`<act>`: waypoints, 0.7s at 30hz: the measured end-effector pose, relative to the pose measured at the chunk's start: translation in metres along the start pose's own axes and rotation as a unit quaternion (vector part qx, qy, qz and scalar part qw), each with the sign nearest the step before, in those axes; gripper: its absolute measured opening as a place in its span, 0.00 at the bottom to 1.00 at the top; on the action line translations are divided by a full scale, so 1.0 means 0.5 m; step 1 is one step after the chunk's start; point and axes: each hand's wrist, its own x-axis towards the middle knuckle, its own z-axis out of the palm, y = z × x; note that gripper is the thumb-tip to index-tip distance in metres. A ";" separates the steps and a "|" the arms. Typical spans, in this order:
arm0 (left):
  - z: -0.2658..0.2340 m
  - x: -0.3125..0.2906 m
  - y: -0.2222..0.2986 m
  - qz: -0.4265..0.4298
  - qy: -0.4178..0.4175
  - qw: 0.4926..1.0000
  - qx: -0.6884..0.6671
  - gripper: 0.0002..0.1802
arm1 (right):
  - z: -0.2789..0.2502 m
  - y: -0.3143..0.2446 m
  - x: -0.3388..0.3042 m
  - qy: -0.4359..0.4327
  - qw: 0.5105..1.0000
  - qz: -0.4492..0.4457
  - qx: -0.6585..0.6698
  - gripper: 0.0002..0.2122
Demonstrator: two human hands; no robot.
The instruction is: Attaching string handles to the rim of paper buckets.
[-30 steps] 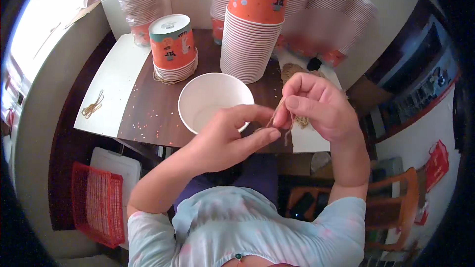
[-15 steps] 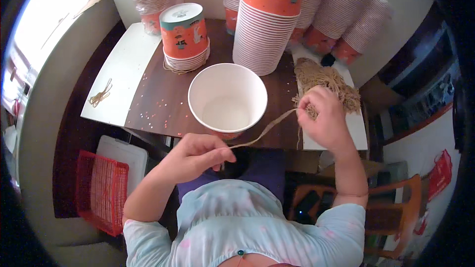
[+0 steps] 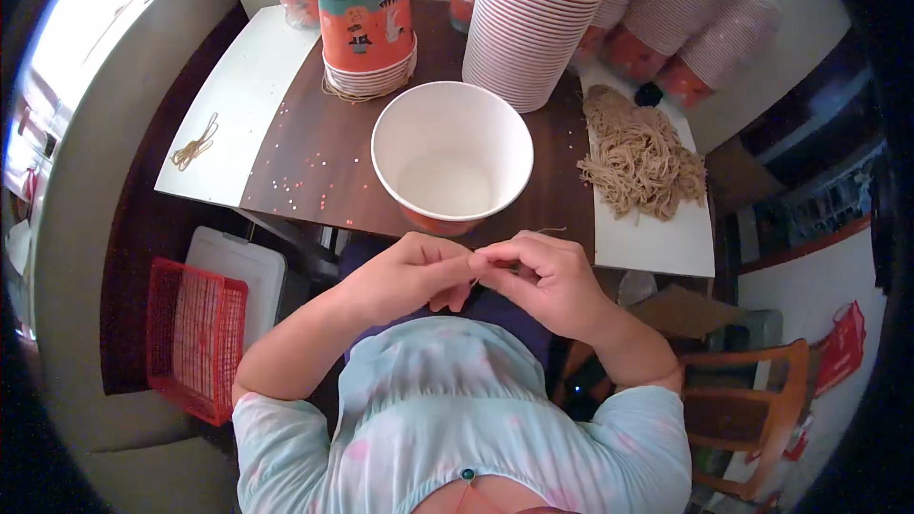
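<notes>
My left hand [image 3: 414, 274] and my right hand [image 3: 547, 278] meet fingertip to fingertip just in front of the table's near edge. Both are closed in a pinch on a thin tan paper cord [image 3: 552, 229]. One end of it sticks out above my right hand; the rest is mostly hidden by my fingers. Right behind my hands a large paper bucket [image 3: 452, 157], white inside and orange outside, stands with its mouth up, apart from them. A tangled heap of tan cords [image 3: 645, 164] lies to the right on a white board.
Upside-down orange buckets [image 3: 367, 38] sit at the back left, cord around their base. A tall nested stack [image 3: 529, 33] rises behind the open bucket, beside wrapped stacks [image 3: 666, 5]. A looped cord [image 3: 195, 143] lies far left. A red basket [image 3: 195, 338] and wooden chair [image 3: 738, 419] flank me.
My right hand has come from beside the cord heap leftward to my left hand. The cord stretched between them is now gathered at the fingertips. The view has shifted slightly.
</notes>
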 end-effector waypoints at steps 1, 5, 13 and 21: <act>0.002 -0.002 0.001 -0.006 0.012 0.999 -0.034 0.20 | 0.004 0.010 0.001 0.035 0.997 -0.050 -0.039 0.09; -0.001 -0.006 -0.022 -0.029 0.027 0.995 -0.097 0.19 | 0.010 0.032 -0.002 0.114 0.983 -0.125 -0.077 0.05; 0.002 -0.008 -0.051 0.011 0.030 0.994 -0.108 0.14 | 0.010 0.038 -0.008 0.117 0.990 -0.078 -0.012 0.03; 0.024 -0.017 -0.039 0.071 0.091 0.993 -0.022 0.09 | 0.020 0.065 -0.019 0.054 0.991 -0.021 0.118 0.05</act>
